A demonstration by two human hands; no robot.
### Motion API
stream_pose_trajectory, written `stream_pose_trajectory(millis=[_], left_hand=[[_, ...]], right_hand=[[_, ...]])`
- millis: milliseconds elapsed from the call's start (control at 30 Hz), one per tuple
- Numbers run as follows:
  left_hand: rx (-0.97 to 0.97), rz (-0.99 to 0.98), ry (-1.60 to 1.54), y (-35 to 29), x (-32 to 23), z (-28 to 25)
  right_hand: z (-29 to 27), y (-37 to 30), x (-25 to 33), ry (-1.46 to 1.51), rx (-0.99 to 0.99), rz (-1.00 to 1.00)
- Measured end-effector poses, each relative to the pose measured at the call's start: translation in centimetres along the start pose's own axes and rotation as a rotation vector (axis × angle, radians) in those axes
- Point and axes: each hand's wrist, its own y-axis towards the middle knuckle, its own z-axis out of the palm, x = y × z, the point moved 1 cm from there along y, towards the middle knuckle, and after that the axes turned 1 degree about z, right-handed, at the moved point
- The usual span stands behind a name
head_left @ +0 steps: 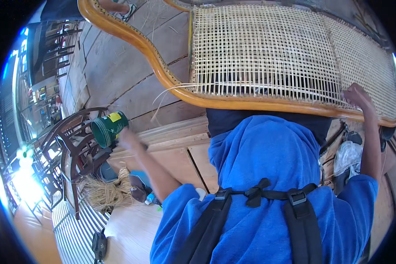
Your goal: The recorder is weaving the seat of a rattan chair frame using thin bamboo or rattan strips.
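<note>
A woven cane panel (259,48) in a curved, varnished wooden frame (215,102) lies across my lap. My right hand (360,96) is at the panel's near right part, fingers bent together at the weave where pale cane strands (268,83) run in; the fingertips are small and partly hidden. Loose strand ends trail past the frame on the left. My left hand (128,138) is off to the left, smeared by motion, beside a tilted green bucket (104,131) with a yellow label. Whether it touches the bucket or holds a strand cannot be made out.
Dark wooden chair frames (70,149) stand at the left. Below the bucket lies a bundle of straw-coloured fibre (105,192). Wooden boards (171,154) lie beside me. A clear plastic bag (348,158) is at the right. Another person's foot (126,13) shows at the top left.
</note>
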Motion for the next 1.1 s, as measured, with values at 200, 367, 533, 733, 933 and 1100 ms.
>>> stream_pose_trajectory(millis=[200, 367, 533, 733, 933, 1100], left_hand=[[0.199, -0.153, -1.178, -2.7, -5.5, -13.6], [0.657, -0.634, -1.972, -1.7, -21.2, -13.7], [0.318, -0.613, -2.566, 2.1, -20.5, -13.1], [0.205, -0.661, -2.625, 2.9, -20.4, -14.1], [0.27, -0.888, -2.495, 4.7, -22.0, -12.4], [0.155, -1.025, -2.587, 6.7, -19.1, -13.0]], right_hand=[[-0.4, 0.1, -2.0, 0.039, 0.096, -0.033], [0.4, 0.9, -6.1, -0.304, -0.181, -0.383], [-0.4, 0.7, -5.5, -0.204, -0.231, -0.31], [-0.9, 1.3, -3.4, 0.173, 0.118, -0.206], [-0.4, 4.1, -6.6, 0.167, 0.201, -0.128], [-0.2, 5.0, -6.5, 0.28, 0.297, -0.108]])
